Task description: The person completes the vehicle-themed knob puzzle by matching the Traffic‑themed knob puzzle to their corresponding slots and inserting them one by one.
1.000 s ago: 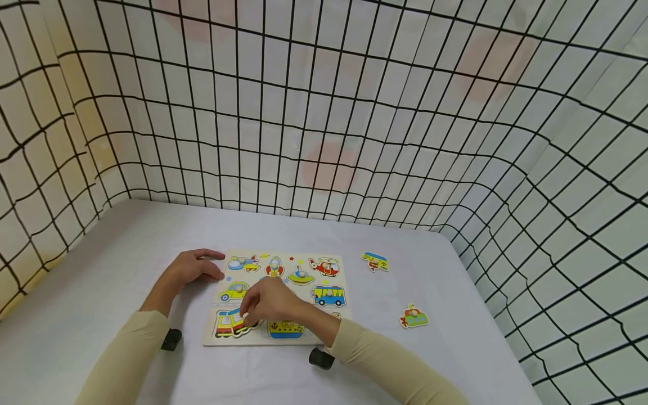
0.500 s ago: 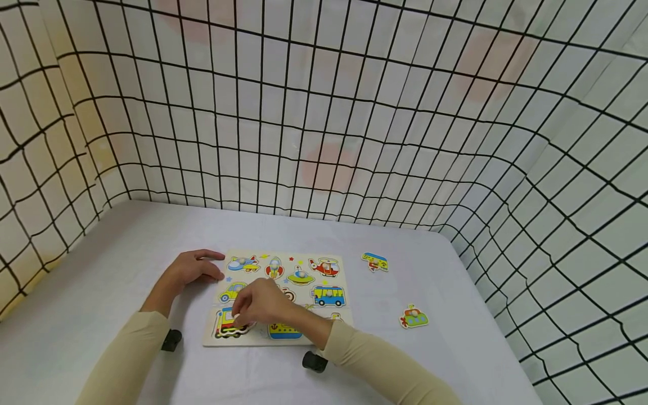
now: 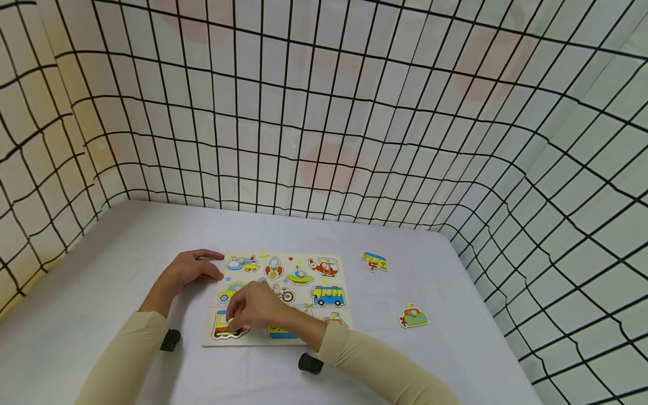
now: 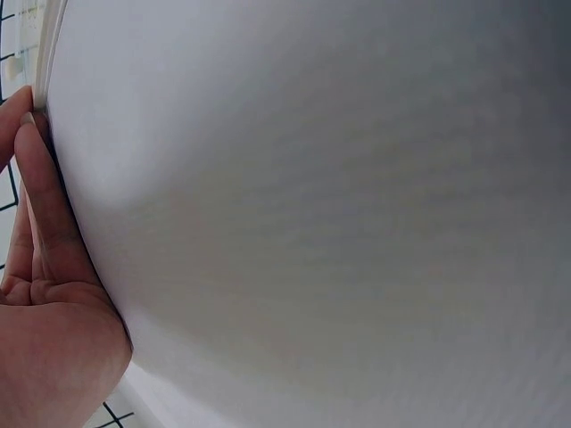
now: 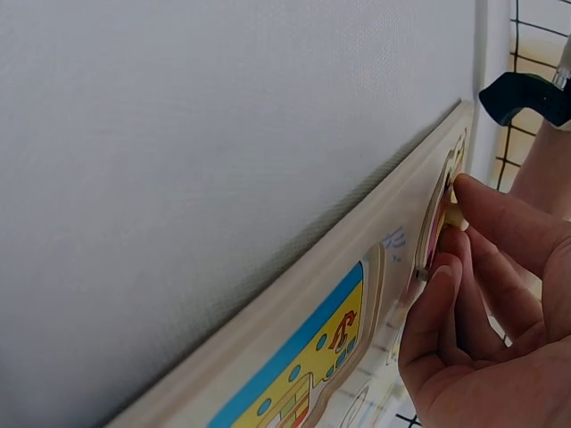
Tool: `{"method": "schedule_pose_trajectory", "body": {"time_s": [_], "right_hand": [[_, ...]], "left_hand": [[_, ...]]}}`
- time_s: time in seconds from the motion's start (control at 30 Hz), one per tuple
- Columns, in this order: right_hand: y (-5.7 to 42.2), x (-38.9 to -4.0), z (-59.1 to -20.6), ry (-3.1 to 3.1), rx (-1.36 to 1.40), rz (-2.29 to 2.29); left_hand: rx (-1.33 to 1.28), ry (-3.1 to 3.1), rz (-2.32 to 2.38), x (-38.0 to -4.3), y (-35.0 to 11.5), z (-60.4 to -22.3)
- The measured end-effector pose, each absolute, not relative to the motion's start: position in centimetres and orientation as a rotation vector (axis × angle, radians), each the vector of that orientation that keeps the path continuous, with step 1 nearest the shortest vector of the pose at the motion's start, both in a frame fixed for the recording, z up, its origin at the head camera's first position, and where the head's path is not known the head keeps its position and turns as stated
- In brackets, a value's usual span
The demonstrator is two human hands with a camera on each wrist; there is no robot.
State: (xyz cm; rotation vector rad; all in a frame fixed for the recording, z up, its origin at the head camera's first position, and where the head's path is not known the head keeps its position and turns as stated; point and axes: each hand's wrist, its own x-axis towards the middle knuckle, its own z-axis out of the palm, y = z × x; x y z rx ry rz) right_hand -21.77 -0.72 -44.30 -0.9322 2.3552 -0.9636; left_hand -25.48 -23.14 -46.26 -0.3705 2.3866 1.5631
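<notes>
My right hand (image 3: 258,306) pinches the small knob of a train puzzle piece (image 3: 221,325) at the lower-left corner of a wooden peg puzzle board (image 3: 278,255). In the right wrist view, thumb and fingertips close round the pale knob (image 5: 455,216), and the piece lies along the board's surface. The hand hides part of the train and the board's middle. Fairly straight fingers of my left hand (image 3: 189,267) touch the board's left edge; the left wrist view shows the thumb and a finger (image 4: 49,178) at that edge.
Off the board's right side lie a submarine piece (image 3: 414,316) and a yellow-and-blue piece (image 3: 374,261). Vehicle pieces such as a bus (image 3: 328,295) and a helicopter (image 3: 324,267) sit on the board. Black wire grid (image 3: 324,135) surrounds the white table (image 3: 455,349).
My right hand has moved a little left with the train piece, which has gone from a tilt across the corner to lying over the lower-left space. The left hand stays put.
</notes>
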Motion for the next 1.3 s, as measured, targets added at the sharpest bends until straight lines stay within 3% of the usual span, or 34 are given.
{"method": "schedule_pose_trajectory", "body": {"time_s": [0.93,1.3], "right_hand": [[-0.6,-21.5,-44.8,2.366,-0.842,-0.959],[1.3,-21.9,-43.3,2.369,-0.755,-1.007]], "left_hand": [[-0.4,2.388,1.546,-25.6,-23.1,-46.6],[-0.407,2.391,1.534,-25.5,-23.1,-46.4]]}}
